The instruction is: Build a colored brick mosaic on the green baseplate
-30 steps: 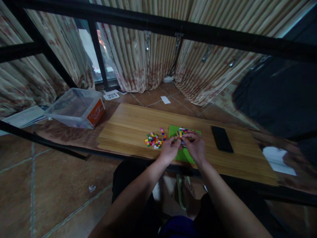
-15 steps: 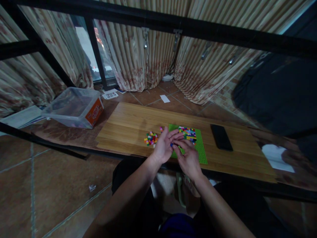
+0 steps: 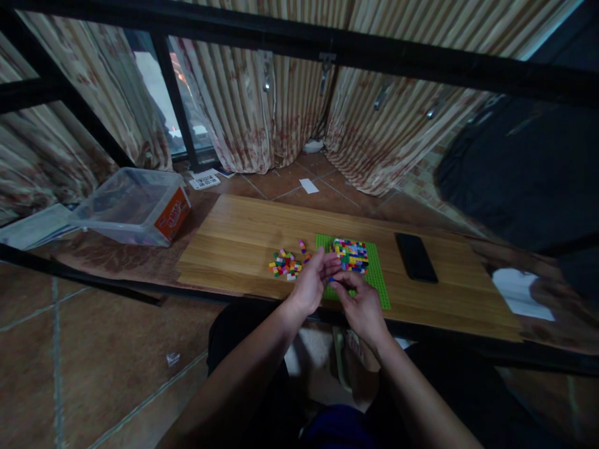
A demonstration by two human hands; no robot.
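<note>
A green studded baseplate [image 3: 380, 290] lies on the wooden board, and a block of many-coloured toy bricks [image 3: 352, 254] is built on its upper part. Over the plate's left edge my left hand [image 3: 312, 282] is open, palm turned inward, fingers stretched toward the bricks. My right hand [image 3: 361, 305] pinches a small blue brick [image 3: 332, 280] between thumb and fingertips, just beside the left fingers. Left of my left hand lies a loose pile of coloured bricks [image 3: 283, 264], with a few single ones [image 3: 302, 245] apart from it.
A black phone [image 3: 416, 257] lies on the wooden board [image 3: 243, 231] to the right. A clear plastic bin [image 3: 135, 202] with an orange label stands at the left. White paper [image 3: 521, 293] lies at the far right. Curtains hang behind the dark metal bar [image 3: 299, 40].
My right hand has drawn slightly down and away from the left palm with the blue brick in its fingertips. More of the built bricks now shows. The whole view has shifted slightly.
</note>
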